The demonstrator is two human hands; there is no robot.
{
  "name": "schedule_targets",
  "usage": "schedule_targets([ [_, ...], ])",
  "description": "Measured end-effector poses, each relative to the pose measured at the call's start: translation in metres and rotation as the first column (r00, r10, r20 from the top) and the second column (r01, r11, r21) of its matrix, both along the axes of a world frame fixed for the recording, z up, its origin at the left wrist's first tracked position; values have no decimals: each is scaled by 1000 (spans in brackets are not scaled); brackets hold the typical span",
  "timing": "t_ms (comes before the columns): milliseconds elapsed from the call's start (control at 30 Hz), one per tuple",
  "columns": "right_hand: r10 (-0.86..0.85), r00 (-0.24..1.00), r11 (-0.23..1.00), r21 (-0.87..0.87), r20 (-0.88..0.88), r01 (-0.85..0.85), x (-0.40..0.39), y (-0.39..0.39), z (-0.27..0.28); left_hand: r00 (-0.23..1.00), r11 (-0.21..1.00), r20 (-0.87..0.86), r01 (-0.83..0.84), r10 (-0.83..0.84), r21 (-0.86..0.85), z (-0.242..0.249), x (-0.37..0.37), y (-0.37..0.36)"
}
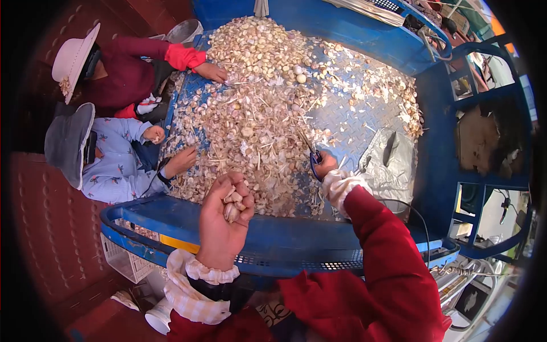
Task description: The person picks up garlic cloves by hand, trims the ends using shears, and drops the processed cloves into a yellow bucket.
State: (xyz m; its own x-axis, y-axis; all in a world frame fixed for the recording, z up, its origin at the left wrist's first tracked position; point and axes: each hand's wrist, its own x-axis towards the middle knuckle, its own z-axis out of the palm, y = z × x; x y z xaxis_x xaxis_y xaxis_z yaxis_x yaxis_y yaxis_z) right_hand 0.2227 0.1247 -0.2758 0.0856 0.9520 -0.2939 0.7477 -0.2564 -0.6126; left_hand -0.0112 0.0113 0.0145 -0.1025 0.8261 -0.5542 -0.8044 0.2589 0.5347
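Observation:
My left hand is turned palm up near the front edge of the blue bed, its fingers curled around several garlic cloves. To the right, my right hand grips the blue handles of a pair of scissors, whose blades point up and left over the garlic. Beneath and beyond both hands spreads a heap of garlic cloves, skins and stems. A denser pile of cloves lies at the far side.
Two people in hats sit at the left, their hands at the garlic. A silvery sack lies right of my right hand. The blue rim runs along the front. Below it at left stands a white crate.

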Motion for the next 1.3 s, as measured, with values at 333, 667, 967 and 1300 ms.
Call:
schedule_targets([
  [333,-66,946,997,27,-319,78,-38,-7,-55,990,991,39,-133,133,16,2,-5,-2],
  [667,-56,957,988,126,-284,95,-55,-11,-44,984,991,120,-132,128,29,-3,-8,-1],
  [967,-81,980,996,20,-184,86,-90,-40,-55,987,986,29,-155,157,-66,0,-3,-1],
  [1300,-2,651,999,33,-759,41,-59,-18,38,998,988,-68,6,-17,-152,-3,2,-1],
])
